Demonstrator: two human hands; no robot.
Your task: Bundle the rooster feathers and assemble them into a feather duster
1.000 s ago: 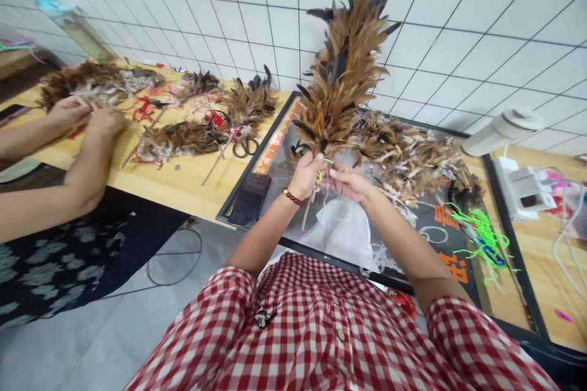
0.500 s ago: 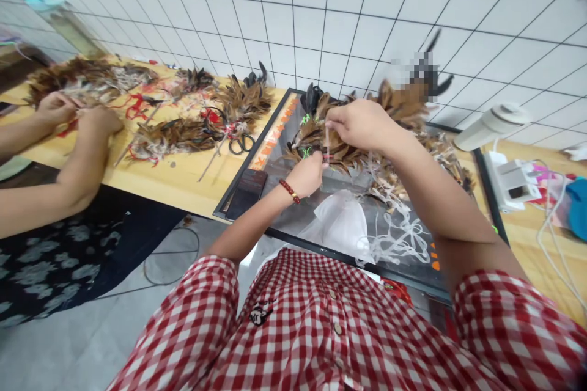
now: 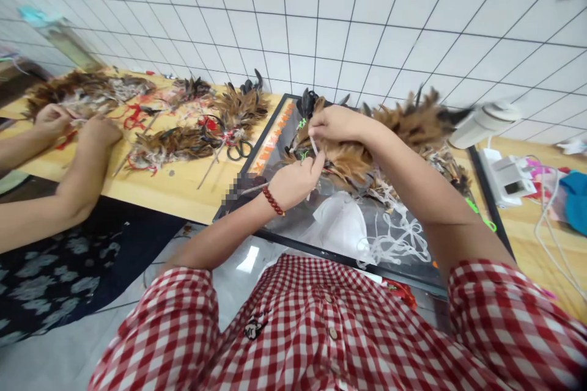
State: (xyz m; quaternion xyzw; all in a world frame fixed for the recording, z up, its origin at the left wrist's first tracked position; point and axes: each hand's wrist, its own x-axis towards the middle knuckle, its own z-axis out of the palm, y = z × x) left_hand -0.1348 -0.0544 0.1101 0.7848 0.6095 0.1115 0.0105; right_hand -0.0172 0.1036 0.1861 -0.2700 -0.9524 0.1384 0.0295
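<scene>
My left hand (image 3: 293, 183), with a beaded bracelet on its wrist, is closed around the near end of a bundle of brown feathers (image 3: 351, 162). A thin stick (image 3: 255, 188) juts out to the left of this hand. Just above, my right hand (image 3: 337, 124) pinches a narrow white ribbon (image 3: 314, 145) that runs down to the left hand. The bundle's binding is hidden by my fingers. Below and to the right, a loose heap of white ribbon (image 3: 398, 235) lies on the dark-framed clear board (image 3: 293, 229), beside a white translucent piece (image 3: 342, 223).
Blurred brown feathers (image 3: 413, 119) extend beyond my right forearm. A white bottle (image 3: 486, 124) and a white plug block (image 3: 509, 180) with cables stand at the right. Leftward are more feather bundles (image 3: 177, 140), scissors (image 3: 239, 149) and a co-worker's hands (image 3: 98, 134). A tiled wall rises behind.
My left hand has moved left and slightly down, and a stick now shows beside it. The right hand has shifted a little left with the ribbon. Feathers at the right have swung lower.
</scene>
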